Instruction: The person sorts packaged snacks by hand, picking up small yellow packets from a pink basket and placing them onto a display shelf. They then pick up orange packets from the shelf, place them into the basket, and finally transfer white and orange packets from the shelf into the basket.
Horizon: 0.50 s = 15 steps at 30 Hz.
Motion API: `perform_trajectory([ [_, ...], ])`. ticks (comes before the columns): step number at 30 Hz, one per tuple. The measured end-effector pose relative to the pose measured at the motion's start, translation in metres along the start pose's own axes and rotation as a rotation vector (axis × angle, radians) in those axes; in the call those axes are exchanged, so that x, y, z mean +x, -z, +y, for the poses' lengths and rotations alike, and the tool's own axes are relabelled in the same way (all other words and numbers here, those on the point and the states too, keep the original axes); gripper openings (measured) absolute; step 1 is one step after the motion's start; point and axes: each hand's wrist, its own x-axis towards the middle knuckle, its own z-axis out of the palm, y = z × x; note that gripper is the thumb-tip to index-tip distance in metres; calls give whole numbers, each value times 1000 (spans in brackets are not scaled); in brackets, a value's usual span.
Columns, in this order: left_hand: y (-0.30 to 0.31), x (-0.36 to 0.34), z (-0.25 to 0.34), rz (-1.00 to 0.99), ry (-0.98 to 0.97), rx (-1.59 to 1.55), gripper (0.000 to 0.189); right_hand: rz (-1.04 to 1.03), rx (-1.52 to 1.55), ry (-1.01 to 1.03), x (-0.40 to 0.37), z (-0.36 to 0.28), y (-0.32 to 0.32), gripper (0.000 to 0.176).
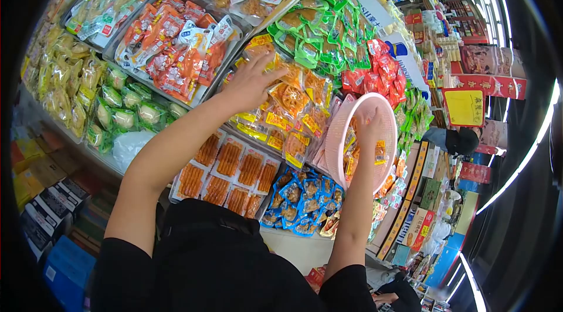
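My left hand (252, 81) rests over the orange packets with yellow labels (287, 101), its fingers spread and touching the upper packets. Farther right, my right hand (368, 127) reaches into a pink plastic basket (336, 142), which is tilted and holds several similar yellow-labelled packets (380, 151). The fingers of my right hand are partly hidden and small, so what they hold, if anything, cannot be made out.
Green packets (322, 27) and red packets (384, 74) lie beyond. Nearer are blue packets (302, 200) and trays of brown sticks (229, 162). A tray of orange-red packets (176, 48) sits left. Other people (460, 140) are at the right.
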Motion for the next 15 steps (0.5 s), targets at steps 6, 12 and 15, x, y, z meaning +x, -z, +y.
perform_trajectory([
  [6, 8, 1, 6, -70, 27, -7, 69, -346, -110, -188, -15, 6, 11, 71],
  [12, 6, 1, 4, -57, 14, -1, 69, -263, -78, -199, -17, 16, 18, 44],
  [15, 7, 1, 5, -76, 30, -4, 70, -252, -80, -346, -18, 19, 23, 39],
])
